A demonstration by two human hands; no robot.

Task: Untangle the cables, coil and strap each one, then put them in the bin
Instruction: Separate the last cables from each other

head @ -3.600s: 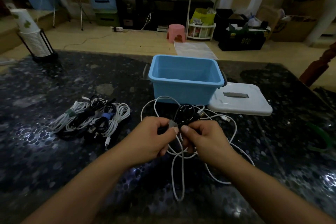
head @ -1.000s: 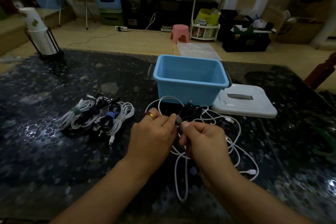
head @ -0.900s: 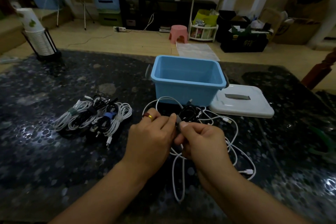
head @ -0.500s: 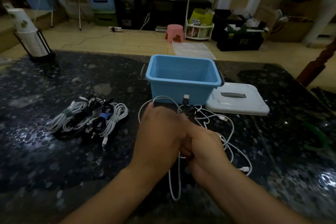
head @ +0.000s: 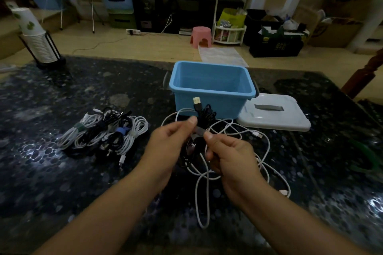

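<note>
Both hands meet above the middle of the dark speckled counter point(head: 62, 172), each grip closed in a pinch on a grey strap point(head: 198, 131) wrapped about a black cable point(head: 204, 114): the left hand point(head: 169, 146) holds it between thumb and forefinger with the other fingers curled under, and the right hand point(head: 229, 154) pinches the strap's other end, fingers curled likewise. The black cable is bunched into a coil held just off the surface, its metal USB plug point(head: 196, 101) standing upright in front of the blue bin point(head: 211, 87). Part of the coil hangs down between the two hands, though the dim light makes it hard to tell exactly how the strap passes round it. A loose white cable point(head: 267, 145) sprawls beneath and to the right of the hands, one long loop trailing toward the near edge. The bin sits open toward the far edge, with its white lid point(head: 275, 118) flat on the counter touching its right side. Left of the hands lies a row of strapped cable bundles point(head: 107, 132), white and black, side by side, and a cup dispenser point(head: 39, 41) stands at the far left corner
</note>
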